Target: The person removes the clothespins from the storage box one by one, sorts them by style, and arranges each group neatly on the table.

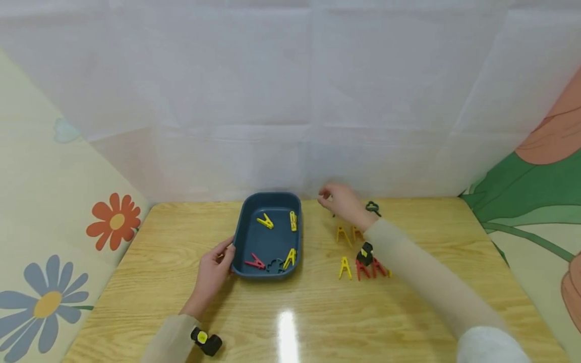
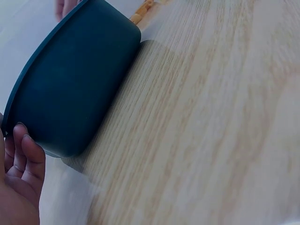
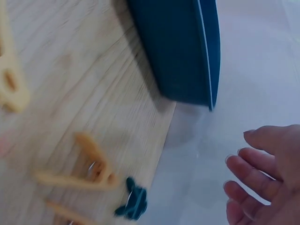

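A dark blue tray (image 1: 268,243) stands on the table, and my left hand (image 1: 215,267) grips its left rim near the front corner. The left wrist view shows the fingers (image 2: 33,157) curled against the tray's outer wall. Inside lie several yellow clothespins (image 1: 265,221), a red clothespin (image 1: 255,261) and a dark green clip (image 1: 275,266). My right hand (image 1: 342,201) is raised right of the tray's far corner. In the right wrist view, the fingers (image 3: 253,173) are loosely bent with nothing between them. Below that hand lie orange clothespins (image 3: 96,166) and a small dark green clip (image 3: 133,201).
Nearer me on the right lie a yellow clothespin (image 1: 345,267) and red clothespins (image 1: 362,270), partly covered by the right wrist's camera (image 1: 365,253). Another dark green clip (image 1: 372,207) sits by the far edge. A white sheet (image 1: 227,151) hangs behind the table (image 1: 181,222).
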Demonstrator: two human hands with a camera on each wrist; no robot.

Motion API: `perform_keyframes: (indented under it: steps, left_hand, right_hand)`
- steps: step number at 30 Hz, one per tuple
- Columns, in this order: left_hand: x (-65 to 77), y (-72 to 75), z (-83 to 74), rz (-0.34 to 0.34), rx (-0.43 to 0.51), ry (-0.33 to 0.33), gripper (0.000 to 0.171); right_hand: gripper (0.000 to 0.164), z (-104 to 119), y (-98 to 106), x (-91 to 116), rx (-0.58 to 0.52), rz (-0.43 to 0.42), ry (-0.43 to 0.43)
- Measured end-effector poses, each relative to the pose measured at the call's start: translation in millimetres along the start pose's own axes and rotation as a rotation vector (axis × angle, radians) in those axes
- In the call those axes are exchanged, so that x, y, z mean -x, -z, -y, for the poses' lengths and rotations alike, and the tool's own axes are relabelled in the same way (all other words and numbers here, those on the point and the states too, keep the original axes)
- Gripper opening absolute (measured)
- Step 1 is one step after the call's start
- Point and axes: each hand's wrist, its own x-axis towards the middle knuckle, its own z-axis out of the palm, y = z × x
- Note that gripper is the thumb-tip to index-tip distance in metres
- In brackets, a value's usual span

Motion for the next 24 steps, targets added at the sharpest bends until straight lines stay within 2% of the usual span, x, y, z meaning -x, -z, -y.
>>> perform_keyframes:
  steps: [3,9,11,14,18,24]
  left_hand:
    - [0.7,-1.0,-1.1,0.004,0.006,0.004,0.037]
    - [1.2,-2.4,-4.4,0.012,0.021,0.017,0.036]
    - [0.9,-2.8,-4.5,0.014,0.028,0.023,0.036]
    - [0.8,-2.7,-3.3,0.016,0.037,0.034,0.037]
    - [1.7,-2.1,-2.9,0.018,0.042,0.048,0.037]
    - [4.2,-1.3,-6.6,0.02,0.017,0.06,0.038]
  right_hand:
    - [0.029,10,-4,-11,0.0,0.033,0.046]
    - [0.028,31,-14,-28,0.08,0.122,0.16]
    - [0.027,36,-20,-32,0.147,0.147,0.201]
    - [0.025,40,-32,-37,0.304,0.168,0.257]
    - [0.025,43,-47,-39,0.483,0.198,0.263]
    - [0.026,51,-58,-42,0.707,0.183,0.265]
